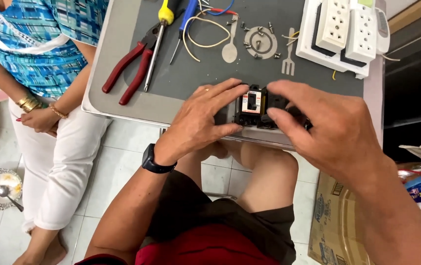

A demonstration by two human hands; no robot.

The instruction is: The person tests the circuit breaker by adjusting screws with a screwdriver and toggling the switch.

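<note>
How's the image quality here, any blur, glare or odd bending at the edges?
Head view: even, soft light, no harsh glare; the black breaker between the left hand and right hand is sharp; the gray tray edge bows from wide-angle distortion.

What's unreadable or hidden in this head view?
- Black breaker block: its sides and right half are covered by the left hand and right hand.
- White socket strip: top cut off by the frame edge.
- Screwdriver handles: cut off at the top edge.
- Screws: too small to tell type.
- Standing person: upper part is out of frame.
</note>
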